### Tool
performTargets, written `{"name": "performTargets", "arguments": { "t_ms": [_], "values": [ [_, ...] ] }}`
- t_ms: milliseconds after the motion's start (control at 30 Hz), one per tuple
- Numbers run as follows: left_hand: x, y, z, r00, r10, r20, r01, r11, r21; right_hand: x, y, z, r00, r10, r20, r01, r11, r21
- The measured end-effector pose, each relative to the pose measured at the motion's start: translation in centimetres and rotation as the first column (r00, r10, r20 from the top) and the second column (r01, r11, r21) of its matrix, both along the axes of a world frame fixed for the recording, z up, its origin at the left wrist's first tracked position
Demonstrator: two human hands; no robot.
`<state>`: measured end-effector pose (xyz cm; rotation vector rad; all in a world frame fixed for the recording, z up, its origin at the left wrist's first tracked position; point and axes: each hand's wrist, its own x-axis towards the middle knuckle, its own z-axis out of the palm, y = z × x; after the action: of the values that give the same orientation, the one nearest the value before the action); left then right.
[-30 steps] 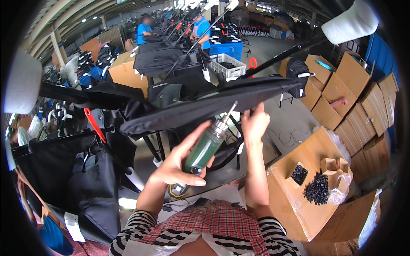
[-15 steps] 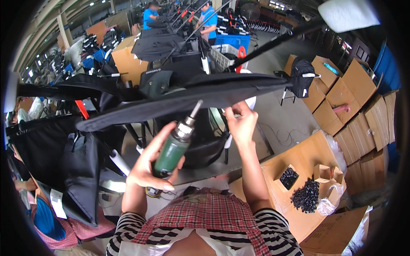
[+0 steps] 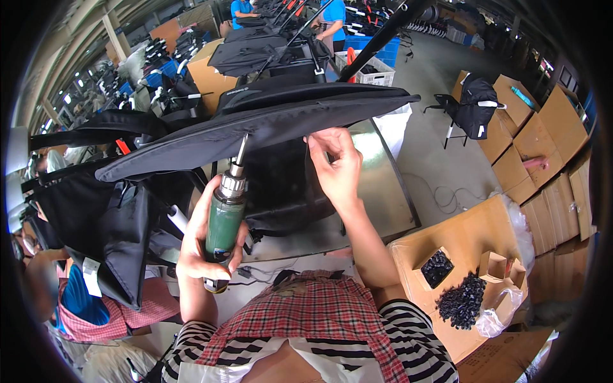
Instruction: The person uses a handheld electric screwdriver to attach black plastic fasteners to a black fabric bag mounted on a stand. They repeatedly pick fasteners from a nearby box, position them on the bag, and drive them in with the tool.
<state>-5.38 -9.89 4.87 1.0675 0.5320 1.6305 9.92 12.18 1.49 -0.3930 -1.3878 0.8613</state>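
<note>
My left hand [image 3: 196, 249] is wrapped round a green electric screwdriver [image 3: 225, 222], thumb across its lower end. Its metal bit points up and meets the underside of a long black fabric panel [image 3: 306, 123], which spans the view in front of me. To the right of the bit, my right hand [image 3: 340, 171] is raised to the panel's underside. Thumb and fingertips are drawn together there, and whatever is pinched between them is too small or hidden to name. More black fabric [image 3: 274, 185] lies behind and below the panel.
At right, a cardboard-topped surface [image 3: 408, 255] bears a pile of small black parts [image 3: 461, 301] and small open boxes [image 3: 495, 267]. Large cartons [image 3: 548, 137] stand beyond. A person [image 3: 112, 309] sits close at left near hanging black fabric [image 3: 118, 249]. People in blue work farther off.
The screwdriver has shifted left and stands more upright, its bit now against the panel. My right hand has moved slightly left along the underside. The whole view has shifted a little.
</note>
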Motion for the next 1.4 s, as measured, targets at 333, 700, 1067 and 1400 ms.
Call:
{"name": "performTargets", "arguments": {
  "t_ms": [333,700,1067,1400],
  "values": [
    [0.3,-0.1,0.5,0.998,0.055,-0.009,-0.055,0.998,-0.042,-4.0,-2.1,-0.1,0.960,-0.146,-0.238,0.147,0.989,-0.016],
    [-0.1,0.2,0.3,0.999,-0.009,0.041,0.010,0.999,-0.045,-2.4,-1.1,-0.3,0.828,-0.552,-0.101,0.561,0.811,0.168],
    [-0.7,0.8,-0.2,0.999,-0.037,0.014,0.038,0.999,-0.032,-2.3,-0.5,0.1,0.864,-0.495,-0.087,0.501,0.863,0.062],
    [-0.9,1.2,-0.5,0.999,-0.050,-0.005,0.050,0.998,-0.032,1.2,1.3,1.2,0.946,-0.285,0.151,0.272,0.957,0.105]
  ]
}}
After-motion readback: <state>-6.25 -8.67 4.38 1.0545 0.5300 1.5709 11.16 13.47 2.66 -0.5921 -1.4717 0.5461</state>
